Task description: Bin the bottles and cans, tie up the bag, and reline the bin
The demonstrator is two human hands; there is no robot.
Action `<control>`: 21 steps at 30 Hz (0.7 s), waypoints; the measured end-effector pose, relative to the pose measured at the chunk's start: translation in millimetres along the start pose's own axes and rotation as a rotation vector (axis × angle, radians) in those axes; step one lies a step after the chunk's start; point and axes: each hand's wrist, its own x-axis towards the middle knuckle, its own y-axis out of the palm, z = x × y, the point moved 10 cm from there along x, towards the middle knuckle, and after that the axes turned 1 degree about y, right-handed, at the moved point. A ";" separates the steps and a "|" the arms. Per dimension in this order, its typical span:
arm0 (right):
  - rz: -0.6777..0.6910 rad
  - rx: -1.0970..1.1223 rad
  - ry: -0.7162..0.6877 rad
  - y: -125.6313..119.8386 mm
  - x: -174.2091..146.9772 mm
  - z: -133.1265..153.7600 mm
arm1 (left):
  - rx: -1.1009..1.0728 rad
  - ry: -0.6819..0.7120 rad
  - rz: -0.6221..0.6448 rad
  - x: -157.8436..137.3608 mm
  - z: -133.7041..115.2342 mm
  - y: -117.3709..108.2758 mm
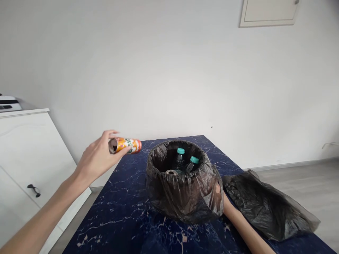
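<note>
My left hand (102,151) is closed around an orange and white drink can (128,144), held on its side in the air left of the bin. The can's open end faces left. On the table stands a round bin lined with a black plastic bag (180,197), the bag folded over its rim. Inside are two dark bottles with teal caps (180,151) and a can (171,172), seen only by its top. My right hand (219,192) is at the bin's right side, partly under the folded plastic, which hides its fingers.
The dark blue marble-patterned table (106,218) reaches to the white wall. Another black plastic bag (270,204) lies crumpled on its right side, near the edge. A white cabinet (23,158) with a dark handle stands at the left, with a white device (9,103) on top.
</note>
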 end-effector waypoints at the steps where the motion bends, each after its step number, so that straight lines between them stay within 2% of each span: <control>1: 0.007 -0.005 0.006 1.1 0.1 -0.7 | -0.063 0.040 -0.087 -0.4 -19.4 -15.3; 4: 0.033 -0.022 0.028 4.7 -0.1 -4.0 | -0.209 0.176 -0.218 -8.4 -73.9 -41.1; 6: 0.047 -0.035 0.045 6.8 -0.6 -6.6 | -0.260 0.239 -0.198 -13.2 -102.2 -41.5; 9: 0.059 -0.056 0.069 8.9 -1.4 -9.6 | -0.257 0.303 -0.125 -16.3 -132.5 -30.7; 15: 0.051 -0.084 0.073 7.6 0.1 -6.2 | -0.184 0.378 -0.014 -14.2 -162.0 -0.7; 21: 0.006 -0.095 0.043 1.4 1.6 0.1 | -0.373 0.500 0.136 -27.3 -182.2 13.5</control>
